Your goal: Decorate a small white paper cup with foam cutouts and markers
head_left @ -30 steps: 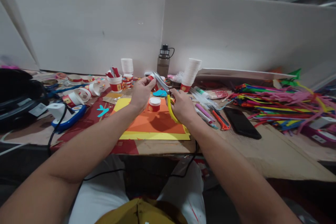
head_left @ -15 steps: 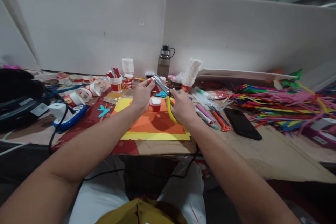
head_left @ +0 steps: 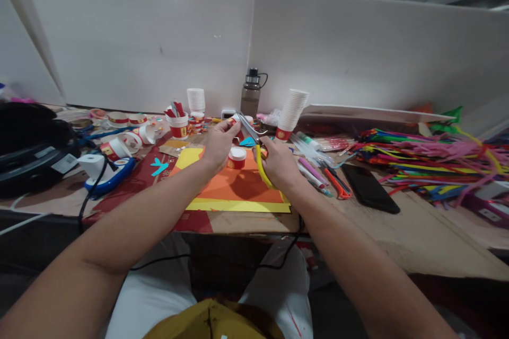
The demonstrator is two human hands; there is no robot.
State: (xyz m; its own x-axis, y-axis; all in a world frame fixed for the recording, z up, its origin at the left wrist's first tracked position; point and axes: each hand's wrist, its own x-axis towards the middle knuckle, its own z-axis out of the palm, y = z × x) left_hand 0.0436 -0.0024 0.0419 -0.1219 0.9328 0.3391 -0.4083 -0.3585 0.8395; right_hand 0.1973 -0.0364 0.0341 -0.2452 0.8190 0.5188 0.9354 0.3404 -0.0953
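Observation:
My right hand (head_left: 278,161) is closed round the yellow handles of the scissors (head_left: 249,128), whose metal blades point up and to the left. Between the fingertips of my left hand (head_left: 218,142) is a red and white paper cup piece (head_left: 235,123), right beside the blades. Below and between both hands, a short red and white cup (head_left: 237,158) stands on an orange sheet (head_left: 222,186). That sheet lies over a yellow sheet (head_left: 238,206). Behind the hands lies a small blue paper piece (head_left: 247,141).
At the back stand a bottle (head_left: 251,96), a tall cup stack (head_left: 293,111) and a cup of red items (head_left: 177,126). Pens (head_left: 312,170), a box cutter (head_left: 338,184), a phone (head_left: 369,188) and colourful pipe cleaners (head_left: 429,159) lie right. Cut cups (head_left: 115,148) and a blue-based device (head_left: 109,183) are left.
The scissor blades look closer together than before. A thin white strip at the blades now reaches farther right. The whole view has shifted slightly.

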